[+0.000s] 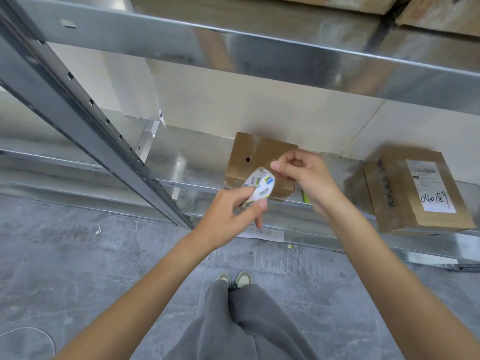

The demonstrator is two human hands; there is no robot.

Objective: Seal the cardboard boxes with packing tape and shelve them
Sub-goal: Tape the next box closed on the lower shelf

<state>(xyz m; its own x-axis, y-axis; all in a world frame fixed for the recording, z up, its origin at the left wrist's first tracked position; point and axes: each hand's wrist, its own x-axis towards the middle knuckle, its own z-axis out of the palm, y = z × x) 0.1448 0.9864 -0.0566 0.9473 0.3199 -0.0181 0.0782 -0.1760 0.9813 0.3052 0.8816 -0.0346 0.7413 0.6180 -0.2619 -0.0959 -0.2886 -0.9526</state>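
Tape roll (260, 187): held in the air in front of the shelf, between the two hands, its white printed face with blue and yellow marks turned toward the camera; it overlaps the lower edge of the small box as seen from here.
Left hand (228, 216): fingers curled round the lower left of the roll, thumb pressed on its printed face, one finger pointing down below it.
Right hand (302, 168): just right of and above the roll, thumb and forefinger pinched together at the roll's upper edge; whether a tape end lies between them is too faint to tell.
Small box (255, 158): brown cardboard, on the shelf behind the hands, set against the wall, a small round hole in its top; partly hidden by roll and right hand.
Labelled box (415, 189): brown cardboard, well to the right on the same shelf, a white label with "040189" handwritten, dark lettering down its side.
Shelf (187, 162): shiny metal deck, a slotted grey upright running diagonally at left.
Upper shelf (259, 55): metal beam across the top, more cardboard above it.
Green object (305, 196): thin, at the shelf's front edge by the right wrist; cannot tell what it is.
Paper slip (262, 232): white, printed, on the grey floor beneath the shelf edge.
Person: grey trousers and pale shoes below, standing close to the shelf.
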